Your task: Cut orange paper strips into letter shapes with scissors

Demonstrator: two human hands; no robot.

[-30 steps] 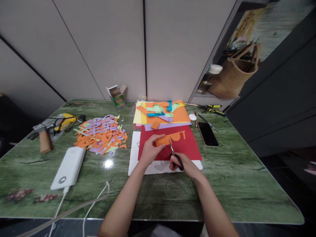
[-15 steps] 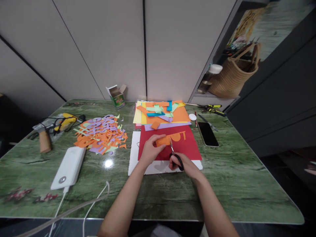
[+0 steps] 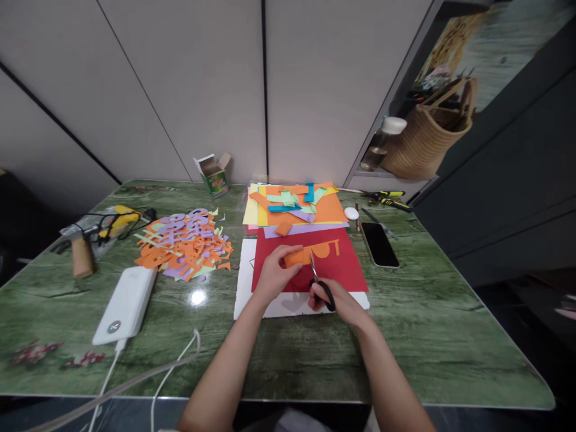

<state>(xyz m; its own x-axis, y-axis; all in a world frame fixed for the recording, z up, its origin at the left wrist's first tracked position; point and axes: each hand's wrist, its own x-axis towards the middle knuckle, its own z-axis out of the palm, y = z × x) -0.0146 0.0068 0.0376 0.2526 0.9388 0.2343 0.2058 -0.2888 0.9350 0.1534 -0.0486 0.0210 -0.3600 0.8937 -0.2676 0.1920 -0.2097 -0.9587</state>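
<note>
In the head view, pinching an orange paper cutout (image 3: 306,255) between thumb and fingers of the left hand (image 3: 274,273), over the red sheet (image 3: 348,273) at the middle of the desk (image 3: 432,336). Gripping black-handled scissors (image 3: 314,273) in the right hand (image 3: 344,301), with blades pointing far, up against the cutout. To the left, a heap of paper scraps (image 3: 184,247); to the right, a phone (image 3: 379,245); on the far side, stacked coloured paper (image 3: 333,210) under loose strips (image 3: 284,209).

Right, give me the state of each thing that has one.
Orange paper: partly cut, in the left hand
Scissors: in the right hand, blade opening unclear
Small box: flaps open
Phone: screen dark
Power bank: cable plugged in, display lit
Bottle: capped
Woven bag: open-topped
</note>
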